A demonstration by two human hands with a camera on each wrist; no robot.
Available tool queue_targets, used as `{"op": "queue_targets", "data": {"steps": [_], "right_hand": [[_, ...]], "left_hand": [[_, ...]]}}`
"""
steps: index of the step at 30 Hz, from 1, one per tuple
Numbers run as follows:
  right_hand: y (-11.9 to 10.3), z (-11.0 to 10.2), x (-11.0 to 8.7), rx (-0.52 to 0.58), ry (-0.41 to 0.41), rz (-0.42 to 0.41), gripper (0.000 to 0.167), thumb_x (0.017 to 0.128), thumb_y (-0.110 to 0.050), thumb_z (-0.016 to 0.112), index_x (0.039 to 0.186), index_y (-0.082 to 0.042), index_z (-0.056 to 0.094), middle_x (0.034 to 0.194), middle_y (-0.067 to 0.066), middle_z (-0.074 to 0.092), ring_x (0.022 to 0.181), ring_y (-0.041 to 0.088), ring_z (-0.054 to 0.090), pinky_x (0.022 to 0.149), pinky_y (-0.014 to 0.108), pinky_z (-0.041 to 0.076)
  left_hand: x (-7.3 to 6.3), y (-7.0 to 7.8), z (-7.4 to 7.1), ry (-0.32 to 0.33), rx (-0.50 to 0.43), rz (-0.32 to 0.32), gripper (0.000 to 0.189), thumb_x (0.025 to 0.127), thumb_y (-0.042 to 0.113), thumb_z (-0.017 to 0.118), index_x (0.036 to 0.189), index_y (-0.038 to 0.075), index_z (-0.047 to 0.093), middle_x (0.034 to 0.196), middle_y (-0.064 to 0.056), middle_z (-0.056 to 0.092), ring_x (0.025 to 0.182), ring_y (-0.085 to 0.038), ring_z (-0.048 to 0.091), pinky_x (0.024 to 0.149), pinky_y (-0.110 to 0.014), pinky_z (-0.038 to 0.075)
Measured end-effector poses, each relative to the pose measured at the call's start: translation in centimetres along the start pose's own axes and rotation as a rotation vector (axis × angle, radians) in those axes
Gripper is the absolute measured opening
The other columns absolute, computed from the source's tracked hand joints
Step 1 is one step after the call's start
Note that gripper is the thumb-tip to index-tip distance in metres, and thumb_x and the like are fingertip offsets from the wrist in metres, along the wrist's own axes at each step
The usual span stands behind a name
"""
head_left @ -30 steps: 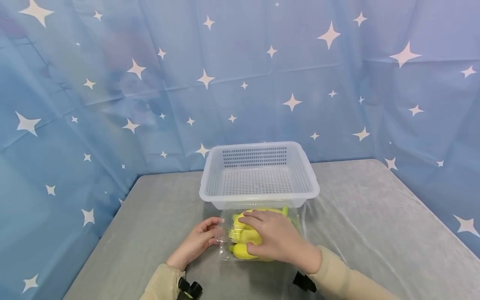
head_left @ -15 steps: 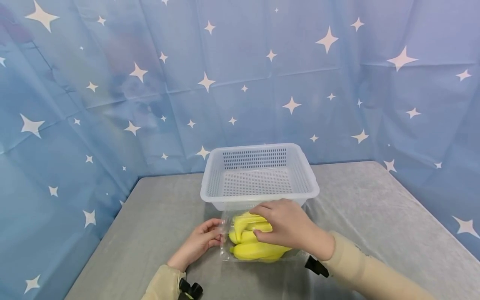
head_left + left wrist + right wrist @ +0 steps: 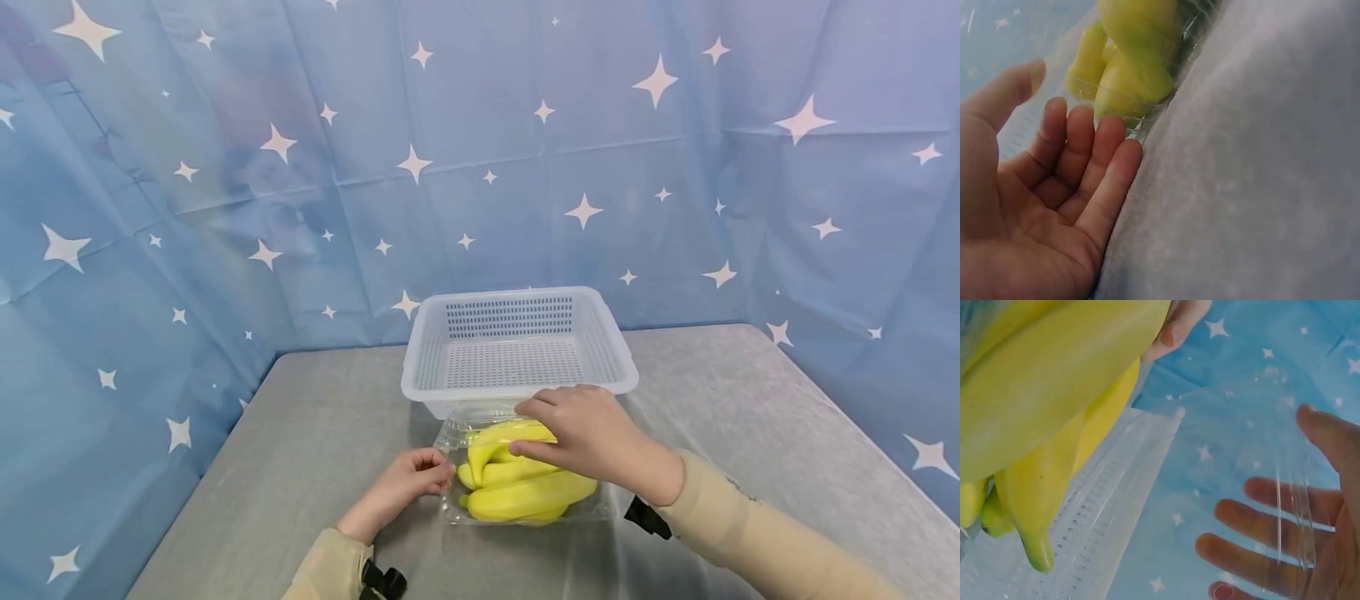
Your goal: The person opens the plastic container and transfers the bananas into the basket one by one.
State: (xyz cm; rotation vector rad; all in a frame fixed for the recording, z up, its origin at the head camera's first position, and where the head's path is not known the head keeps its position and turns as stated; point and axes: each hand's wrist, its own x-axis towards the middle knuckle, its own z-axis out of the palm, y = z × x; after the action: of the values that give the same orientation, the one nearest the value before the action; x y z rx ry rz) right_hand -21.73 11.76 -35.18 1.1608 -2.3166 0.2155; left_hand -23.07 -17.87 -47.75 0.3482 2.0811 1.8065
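Observation:
Yellow bananas (image 3: 521,492), several together, lie in a clear plastic box (image 3: 480,514) in front of the basket in the head view. My left hand (image 3: 415,481) is at the box's left edge; in the left wrist view its fingers (image 3: 1100,140) bend loosely against the clear side, with the thumb apart. Above the bananas' right part is my right hand (image 3: 596,433). In the right wrist view, its nearly straight fingers (image 3: 1247,528) show through a clear plastic panel (image 3: 1260,437), with the thumb spread. Firm contact there is hard to tell.
A white perforated basket (image 3: 517,393) stands directly behind the box, with nothing seen inside it. Grey cloth covers the table (image 3: 330,417). A blue curtain (image 3: 480,200) with white stars hangs behind and at both sides.
My right hand has moved right and slightly away from me, so more of the bananas shows. The left thumb and fingertips look closer together at the box's edge. The basket has stayed put.

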Motion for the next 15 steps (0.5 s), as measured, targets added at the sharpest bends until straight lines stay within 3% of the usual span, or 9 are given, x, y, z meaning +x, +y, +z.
{"op": "queue_targets", "data": {"steps": [6,9,15], "right_hand": [[0.1,0.1,-0.2,-0.032,0.049,-0.072,0.046,0.088,-0.056,0.063,0.102,-0.013,0.07,0.087,-0.003,0.069,0.065,0.011,0.062,0.053,0.027,0.049],[0.2,0.0,-0.1,-0.035,0.064,-0.093,0.046,0.09,-0.056,0.06,0.101,-0.012,0.07,0.084,-0.003,0.068,0.061,0.01,0.06,0.049,0.023,0.046],[0.3,-0.6,0.3,-0.035,0.051,-0.125,0.045,0.093,-0.054,0.057,0.099,-0.011,0.069,0.074,-0.005,0.062,0.052,0.006,0.05,0.043,0.017,0.034]], "left_hand": [[-0.1,0.3,0.3,-0.003,0.064,0.027,0.022,0.091,0.016,0.065,0.073,0.004,0.058,0.069,0.001,0.059,0.066,-0.011,0.055,0.066,-0.025,0.049],[-0.2,0.5,0.4,-0.038,0.085,0.068,0.026,0.091,0.01,0.062,0.069,0.001,0.05,0.066,0.001,0.055,0.068,-0.012,0.055,0.072,-0.026,0.048],[-0.7,1.1,0.3,-0.104,0.149,0.116,0.028,0.089,0.005,0.06,0.068,-0.003,0.044,0.064,-0.001,0.047,0.06,-0.01,0.043,0.061,-0.022,0.039]]}}
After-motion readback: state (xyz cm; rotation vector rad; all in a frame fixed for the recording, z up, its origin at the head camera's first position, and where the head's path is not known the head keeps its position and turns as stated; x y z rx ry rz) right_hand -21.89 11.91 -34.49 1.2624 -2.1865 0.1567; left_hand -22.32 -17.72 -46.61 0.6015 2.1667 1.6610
